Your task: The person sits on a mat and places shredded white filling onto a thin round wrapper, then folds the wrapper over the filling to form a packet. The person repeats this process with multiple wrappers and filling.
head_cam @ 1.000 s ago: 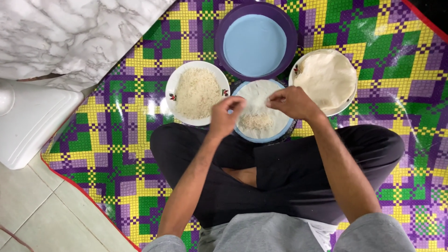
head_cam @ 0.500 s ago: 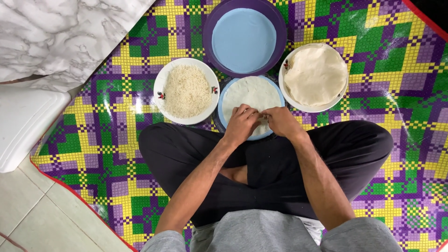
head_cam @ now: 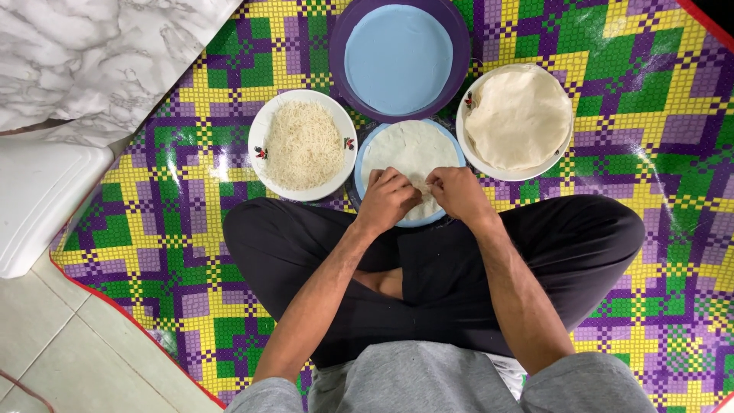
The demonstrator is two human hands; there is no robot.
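Two hands are seen pinching the near edge of a round wrapper (head_cam: pixel 409 153) on a blue plate (head_cam: pixel 362 157); left hand (head_cam: pixel 388 199) and right hand (head_cam: pixel 457 191) are set side by side, equally close, the sheet stretching away from them.

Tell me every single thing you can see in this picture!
Round purple basin with pale blue inside: one, top middle of mat.
White plate of shredded white filling: one, left of the middle plate.
Blue-rimmed plate with a thin white wrapper sheet: one, in front of the person.
White plate with stacked pale wrapper sheets: one, right.
Checked purple, green and yellow plastic mat: one, on the floor.
White marble-patterned surface: one, top left.
White boxy object: one, left edge.
Left hand: pinching the wrapper's near edge.
Right hand: pinching beside it.
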